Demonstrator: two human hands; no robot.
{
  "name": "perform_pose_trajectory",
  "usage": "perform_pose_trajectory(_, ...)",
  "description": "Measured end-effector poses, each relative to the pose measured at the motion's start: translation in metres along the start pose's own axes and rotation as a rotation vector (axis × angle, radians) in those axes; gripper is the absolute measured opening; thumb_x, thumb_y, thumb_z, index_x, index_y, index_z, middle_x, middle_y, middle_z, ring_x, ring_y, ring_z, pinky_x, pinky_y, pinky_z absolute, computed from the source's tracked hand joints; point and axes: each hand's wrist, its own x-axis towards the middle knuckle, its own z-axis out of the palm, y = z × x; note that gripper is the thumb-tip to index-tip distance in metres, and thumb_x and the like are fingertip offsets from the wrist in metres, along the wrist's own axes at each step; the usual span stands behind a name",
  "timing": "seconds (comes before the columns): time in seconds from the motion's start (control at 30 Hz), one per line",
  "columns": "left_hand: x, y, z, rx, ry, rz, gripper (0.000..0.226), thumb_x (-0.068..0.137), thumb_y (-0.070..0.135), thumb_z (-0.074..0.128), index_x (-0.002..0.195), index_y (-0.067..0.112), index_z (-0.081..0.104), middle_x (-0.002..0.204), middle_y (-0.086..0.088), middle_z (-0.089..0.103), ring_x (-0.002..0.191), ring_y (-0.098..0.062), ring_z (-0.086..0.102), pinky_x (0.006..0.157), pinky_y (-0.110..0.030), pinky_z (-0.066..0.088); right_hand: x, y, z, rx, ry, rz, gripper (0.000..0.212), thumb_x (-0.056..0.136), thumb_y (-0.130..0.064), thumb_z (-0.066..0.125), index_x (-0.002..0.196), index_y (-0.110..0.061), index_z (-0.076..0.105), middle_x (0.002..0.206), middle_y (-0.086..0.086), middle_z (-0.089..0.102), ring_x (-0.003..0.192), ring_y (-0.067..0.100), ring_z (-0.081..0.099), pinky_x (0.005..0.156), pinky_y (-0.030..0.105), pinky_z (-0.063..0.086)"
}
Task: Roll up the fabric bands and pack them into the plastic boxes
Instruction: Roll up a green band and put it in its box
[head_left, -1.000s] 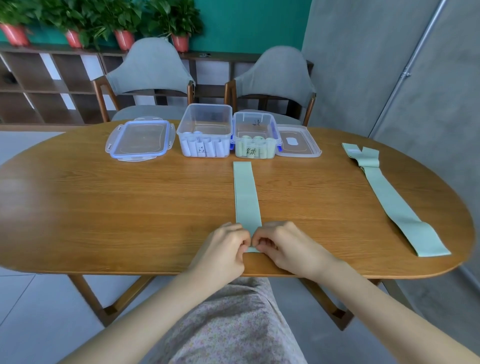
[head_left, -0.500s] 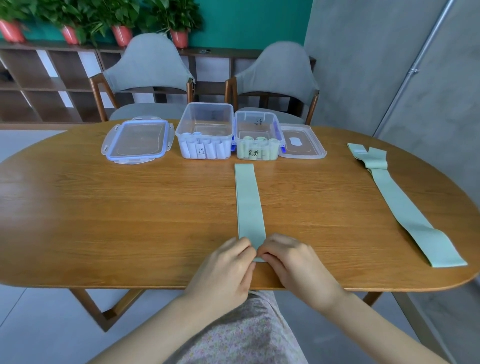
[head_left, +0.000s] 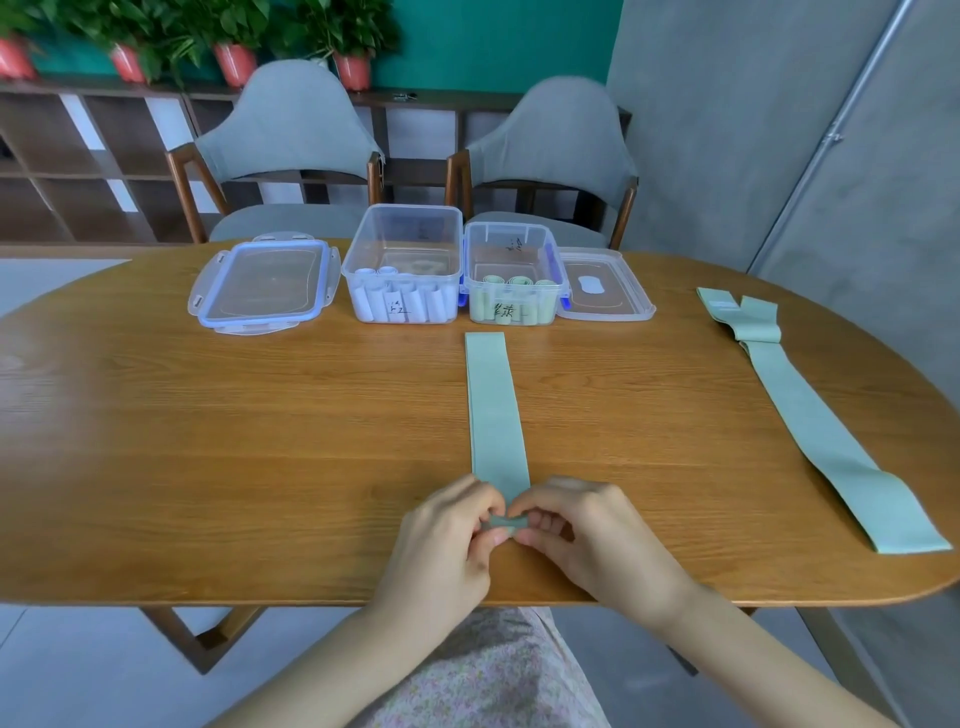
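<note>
A pale green fabric band (head_left: 493, 410) lies flat on the wooden table (head_left: 208, 441), running from the boxes toward me. Its near end is curled into a small roll pinched between my left hand (head_left: 447, 540) and my right hand (head_left: 587, 535), which meet fingertip to fingertip near the table's front edge. At the back stand two open clear plastic boxes: the left box (head_left: 405, 265) holds white rolls, the right box (head_left: 514, 275) holds green rolls. More green bands (head_left: 810, 410) lie stretched out at the right.
A clear lid with blue clips (head_left: 265, 286) lies left of the boxes, and a second lid (head_left: 602, 286) lies to their right. Two grey chairs (head_left: 291, 150) stand behind the table, with shelves and potted plants beyond.
My fingers have curled the band's near end up into a small roll, lifting it slightly off the table. The view has shifted a little.
</note>
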Motion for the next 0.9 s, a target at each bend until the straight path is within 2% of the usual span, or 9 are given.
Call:
perform_pose_trajectory(0.1, 0.005, -0.003, 0.000, -0.011, -0.011, 0.012, 0.023, 0.078, 0.002, 0.066, 0.071, 0.019, 0.053, 0.070, 0.024, 0.037, 0.066, 0.007, 0.040, 0.057, -0.012, 0.027, 0.003, 0.002, -0.002, 0.026, -0.003, 0.025, 0.005, 0.083, -0.020, 0.072, 0.083, -0.023, 0.069, 0.077, -0.015, 0.060, 0.072, 0.002, 0.056, 0.068, 0.016, 0.046)
perform_pose_trajectory(0.23, 0.013, -0.008, 0.001, -0.012, -0.014, 0.037, 0.021, 0.080, 0.001, 0.066, 0.068, 0.016, 0.057, 0.074, 0.016, 0.047, 0.070, 0.001, 0.042, 0.063, -0.015, 0.032, 0.007, 0.004, -0.001, 0.024, -0.020, 0.050, 0.005, 0.085, -0.018, 0.069, 0.081, -0.019, 0.070, 0.082, -0.014, 0.057, 0.075, 0.004, 0.055, 0.069, 0.020, 0.045)
perform_pose_trajectory(0.47, 0.004, -0.009, -0.006, 0.069, -0.042, 0.176, 0.007, 0.087, 0.016, 0.064, 0.081, 0.016, 0.060, 0.082, 0.009, 0.055, 0.078, -0.007, 0.047, 0.067, -0.022, 0.040, 0.014, 0.004, -0.003, -0.020, -0.060, 0.074, 0.004, 0.085, -0.020, 0.069, 0.083, -0.021, 0.071, 0.080, -0.015, 0.058, 0.074, -0.001, 0.052, 0.068, 0.013, 0.039)
perform_pose_trajectory(0.6, 0.010, -0.009, -0.005, 0.030, -0.022, 0.084, 0.014, 0.082, 0.013, 0.068, 0.071, 0.017, 0.059, 0.074, 0.010, 0.053, 0.072, -0.005, 0.046, 0.063, -0.026, 0.042, 0.011, 0.005, -0.002, -0.022, -0.023, 0.056, 0.005, 0.086, -0.020, 0.067, 0.083, -0.023, 0.066, 0.079, -0.016, 0.056, 0.075, 0.001, 0.053, 0.067, 0.015, 0.041)
perform_pose_trajectory(0.7, 0.013, -0.009, -0.002, 0.005, 0.003, 0.005, 0.015, 0.078, 0.011, 0.072, 0.068, 0.018, 0.064, 0.075, 0.009, 0.051, 0.074, -0.004, 0.044, 0.066, -0.019, 0.038, 0.007, 0.002, 0.003, -0.126, 0.016, -0.003, 0.011, 0.092, -0.025, 0.052, 0.085, -0.021, 0.060, 0.085, -0.012, 0.054, 0.074, 0.006, 0.054, 0.065, 0.028, 0.046)
perform_pose_trajectory(0.77, 0.013, -0.008, -0.001, 0.022, 0.011, -0.001, 0.014, 0.078, 0.010, 0.072, 0.067, 0.017, 0.066, 0.077, 0.009, 0.049, 0.078, -0.005, 0.044, 0.069, -0.016, 0.035, 0.004, -0.001, 0.005, -0.210, 0.024, -0.051, 0.022, 0.094, -0.032, 0.043, 0.087, -0.020, 0.060, 0.089, -0.008, 0.053, 0.074, 0.010, 0.055, 0.063, 0.025, 0.045)
perform_pose_trajectory(0.83, 0.015, -0.008, 0.001, -0.009, 0.024, -0.033, 0.016, 0.078, 0.009, 0.071, 0.067, 0.018, 0.065, 0.076, 0.010, 0.050, 0.077, -0.005, 0.047, 0.069, -0.020, 0.039, 0.001, -0.002, 0.002, -0.182, 0.018, -0.045, 0.022, 0.093, -0.037, 0.049, 0.090, -0.020, 0.062, 0.091, -0.009, 0.052, 0.074, 0.006, 0.053, 0.062, 0.017, 0.040)
perform_pose_trajectory(0.9, 0.016, -0.010, 0.002, -0.051, 0.036, -0.071, 0.015, 0.079, 0.009, 0.070, 0.067, 0.017, 0.064, 0.075, 0.010, 0.051, 0.073, -0.005, 0.049, 0.067, -0.028, 0.044, 0.002, 0.001, 0.001, -0.148, 0.015, -0.035, 0.012, 0.090, -0.031, 0.060, 0.092, -0.020, 0.065, 0.092, -0.012, 0.051, 0.075, 0.004, 0.052, 0.065, 0.017, 0.039)
